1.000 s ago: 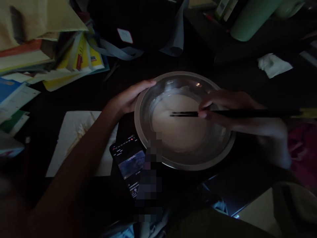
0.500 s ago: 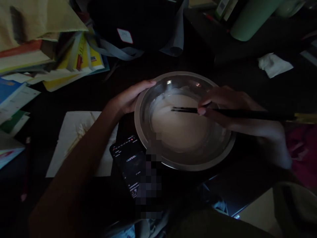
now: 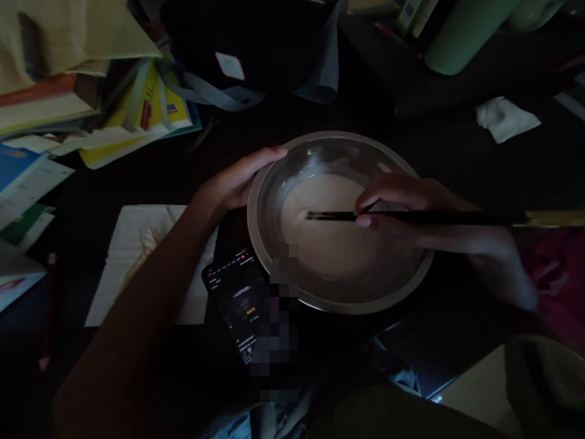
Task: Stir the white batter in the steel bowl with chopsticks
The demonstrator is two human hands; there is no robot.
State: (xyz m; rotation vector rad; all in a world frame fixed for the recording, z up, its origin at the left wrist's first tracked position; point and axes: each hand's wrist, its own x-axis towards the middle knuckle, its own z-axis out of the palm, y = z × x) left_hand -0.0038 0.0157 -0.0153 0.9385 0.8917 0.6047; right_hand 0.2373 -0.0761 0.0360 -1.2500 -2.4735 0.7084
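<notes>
A wide metal bowl (image 3: 361,305) stands on the dark table, holding a pale, cream-coloured liquid (image 3: 333,244). My left hand (image 3: 244,177) grips the bowl's left side, thumb along the rim and the other fingers hidden beneath it. Over the right part of the bowl, my right hand (image 3: 402,207) is closed round dark chopsticks (image 3: 466,217) with yellowish ends. Their tips dip into the liquid left of the bowl's middle, where the surface is dimpled. A lit phone (image 3: 237,299) lies by the bowl's lower left edge, partly covered by a pixelated patch.
Thin sticks (image 3: 144,250) lie on a white paper sheet (image 3: 103,292) under my left forearm. Books and papers (image 3: 132,143) are piled at the left. Behind the bowl is a black bag (image 3: 269,42). A green bottle (image 3: 466,36) and crumpled tissue (image 3: 505,119) are at upper right.
My right hand and the chopsticks have shifted a little left and toward me, their tips moving through the liquid. My left hand stays on the bowl. The phone's screen shows slightly different content.
</notes>
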